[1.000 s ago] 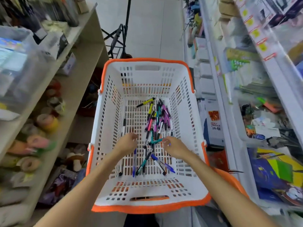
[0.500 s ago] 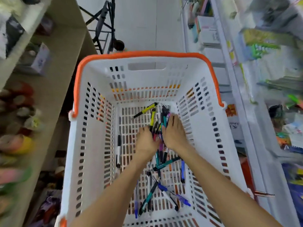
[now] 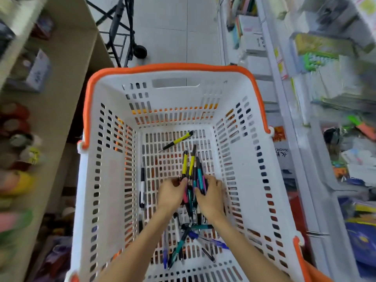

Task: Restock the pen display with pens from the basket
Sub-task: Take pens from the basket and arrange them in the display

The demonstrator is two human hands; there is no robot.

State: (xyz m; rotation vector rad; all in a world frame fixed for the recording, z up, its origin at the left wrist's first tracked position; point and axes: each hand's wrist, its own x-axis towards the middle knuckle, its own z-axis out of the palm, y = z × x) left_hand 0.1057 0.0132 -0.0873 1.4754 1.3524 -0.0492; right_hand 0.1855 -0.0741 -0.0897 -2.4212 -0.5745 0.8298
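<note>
Slotted white plastic basket; left hand and right hand clasp slim pens.

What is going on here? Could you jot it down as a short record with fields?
place: shop aisle between shelves
container: white basket with orange rim
left hand: gathering a bundle of pens
right hand: closed on the same bundle
apart: yellow pen lying alone near the far wall
loose: more pens on the basket floor
</note>
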